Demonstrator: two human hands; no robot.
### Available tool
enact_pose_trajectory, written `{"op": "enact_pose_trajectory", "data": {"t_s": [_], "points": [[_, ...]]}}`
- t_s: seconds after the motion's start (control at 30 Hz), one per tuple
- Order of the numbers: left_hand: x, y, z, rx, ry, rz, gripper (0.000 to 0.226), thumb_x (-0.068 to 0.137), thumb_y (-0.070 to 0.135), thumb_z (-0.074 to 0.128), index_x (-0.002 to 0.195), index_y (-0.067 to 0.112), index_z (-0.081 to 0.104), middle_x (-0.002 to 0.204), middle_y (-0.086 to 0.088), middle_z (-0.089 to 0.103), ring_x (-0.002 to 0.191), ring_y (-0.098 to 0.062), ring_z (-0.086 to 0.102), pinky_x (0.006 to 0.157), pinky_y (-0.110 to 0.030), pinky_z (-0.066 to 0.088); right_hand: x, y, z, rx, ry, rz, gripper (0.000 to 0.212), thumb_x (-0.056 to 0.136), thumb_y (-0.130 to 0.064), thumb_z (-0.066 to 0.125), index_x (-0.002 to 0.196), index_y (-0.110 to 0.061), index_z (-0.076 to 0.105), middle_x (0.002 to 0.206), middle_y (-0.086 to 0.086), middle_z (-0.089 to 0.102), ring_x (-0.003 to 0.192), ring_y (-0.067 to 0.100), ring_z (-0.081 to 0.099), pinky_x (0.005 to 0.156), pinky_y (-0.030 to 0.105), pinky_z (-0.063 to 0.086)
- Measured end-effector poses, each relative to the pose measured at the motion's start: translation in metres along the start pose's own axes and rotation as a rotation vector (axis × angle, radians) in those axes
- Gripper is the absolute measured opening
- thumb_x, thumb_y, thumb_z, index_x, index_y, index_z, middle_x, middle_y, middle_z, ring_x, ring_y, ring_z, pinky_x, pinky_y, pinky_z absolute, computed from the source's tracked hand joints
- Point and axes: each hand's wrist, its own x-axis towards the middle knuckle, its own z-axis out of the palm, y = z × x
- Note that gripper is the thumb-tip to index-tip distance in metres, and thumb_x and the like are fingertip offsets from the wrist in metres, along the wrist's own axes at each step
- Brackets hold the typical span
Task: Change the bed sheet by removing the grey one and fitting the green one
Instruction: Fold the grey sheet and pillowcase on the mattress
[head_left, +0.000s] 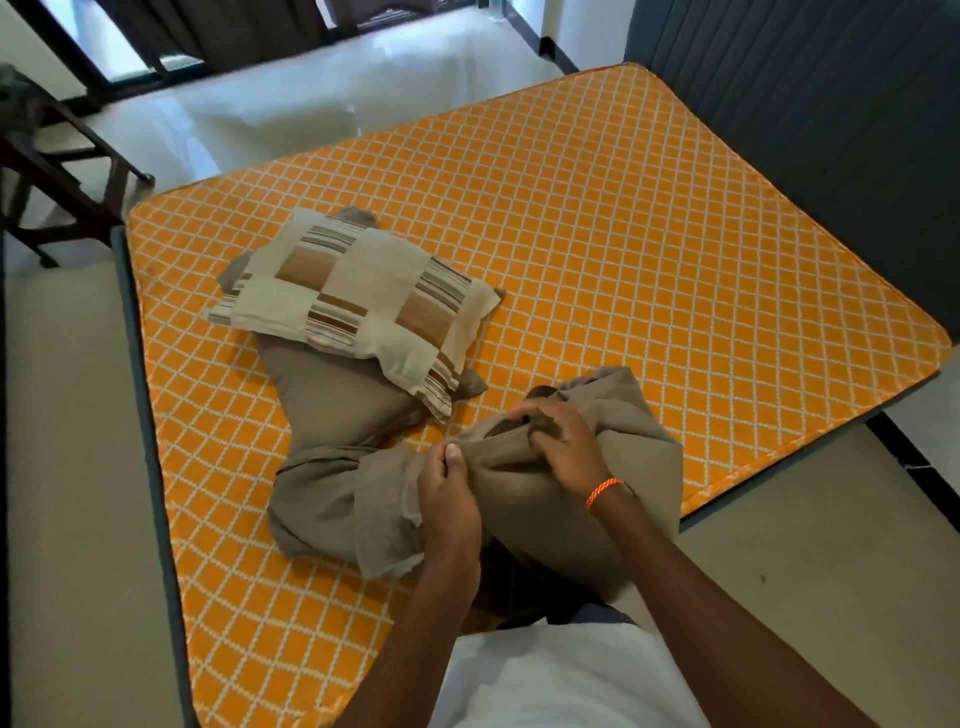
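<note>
Beneath both hands, a bare orange mattress with a white diamond pattern (597, 249) is spread wide. Bunched grey-brown cloth sheet (524, 483) is gathered on it, pinched by the left hand (447, 493) and gripped by the right hand (563, 441). Beyond the left hand, a striped patchwork pillow (358, 296) is laid over a plain grey-brown pillow (332, 395).

One head-worn camera looks steeply down, close over the mattress (597, 234) near corner
</note>
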Motion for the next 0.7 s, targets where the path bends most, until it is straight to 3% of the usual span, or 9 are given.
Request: {"op": "enact_pose_trajectory", "data": {"t_s": [0.1, 0.2, 0.27, 0.4, 0.5, 0.6, 0.7], "points": [[-0.006, 0.006, 0.012, 0.0, 0.057, 0.072, 0.031, 0.114, 0.029, 0.04, 0.096, 0.025, 0.065, 0.094, 0.002, 0.066, 0.084, 0.0, 0.061, 0.076, -0.024, 0.047, 0.024, 0.009, -0.023, -0.282, -0.301, -0.01, 0.022, 0.081, -0.04, 0.055, 0.097, -0.048, 0.066, 0.102, -0.018, 0.068, 0.107, 0.016, 0.057, 0.112, 0.06, 0.03], [-0.013, 0.008, 0.022, 0.01, 0.173, 0.168, 0.035, 0.113, 0.03, 0.042, 0.086, 0.038, 0.062, 0.081, 0.015, 0.062, 0.073, 0.004, 0.057, 0.072, -0.026, 0.047, 0.039, 0.008, -0.037, -0.49, -0.505, -0.054, 0.007, 0.086, -0.031, 0.059, 0.084, -0.035, 0.065, 0.086, -0.009, 0.065, 0.099, 0.017, 0.049, 0.119, 0.052, 0.011], [-0.018, 0.009, 0.027, -0.035, 0.217, 0.248, 0.035, 0.114, 0.023, 0.041, 0.083, 0.028, 0.058, 0.073, 0.015, 0.056, 0.069, -0.003, 0.05, 0.066, -0.026, 0.043, 0.045, 0.012, -0.043, -0.564, -0.554, -0.047, 0.014, 0.083, -0.024, 0.06, 0.078, -0.036, 0.066, 0.081, -0.012, 0.065, 0.1, 0.022, 0.045, 0.115, 0.049, 0.018], [-0.025, 0.021, 0.039, -0.131, 0.299, 0.385, 0.032, 0.11, 0.027, 0.04, 0.082, 0.017, 0.051, 0.075, 0.006, 0.046, 0.071, -0.01, 0.041, 0.064, -0.026, 0.037, 0.064, 0.038, -0.062, -0.665, -0.538, 0.009, 0.034, 0.085, -0.01, 0.065, 0.11, -0.028, 0.079, 0.107, 0.001, 0.076, 0.105, 0.026, 0.064, 0.095, 0.039, 0.051], [-0.027, 0.027, 0.044, -0.132, 0.355, 0.445, 0.034, 0.111, 0.024, 0.037, 0.081, 0.01, 0.044, 0.075, -0.002, 0.037, 0.07, -0.01, 0.033, 0.064, -0.026, 0.033, 0.075, 0.056, -0.074, -0.753, -0.636, 0.053, 0.039, 0.091, -0.008, 0.061, 0.126, -0.022, 0.072, 0.126, 0.005, 0.07, 0.113, 0.026, 0.064, 0.096, 0.037, 0.051], [-0.029, 0.034, 0.041, -0.162, 0.413, 0.459, 0.032, 0.113, 0.025, 0.035, 0.084, 0.016, 0.045, 0.08, -0.01, 0.035, 0.074, -0.014, 0.033, 0.068, -0.028, 0.035, 0.079, 0.077, -0.081, -0.923, -0.812, 0.158, 0.04, 0.099, -0.019, 0.057, 0.139, -0.018, 0.058, 0.138, 0.009, 0.059, 0.121, 0.031, 0.058, 0.101, 0.038, 0.048], [-0.025, 0.037, 0.033, -0.155, 0.508, 0.464, 0.033, 0.114, 0.019, 0.034, 0.083, 0.018, 0.042, 0.082, -0.018, 0.035, 0.074, -0.015, 0.033, 0.069, -0.03, 0.035, 0.081, 0.103, -0.089, -1.184, -0.882, 0.137, 0.038, 0.103, -0.03, 0.052, 0.137, -0.018, 0.059, 0.139, 0.011, 0.061, 0.125, 0.032, 0.056, 0.11, 0.043, 0.043]]}}
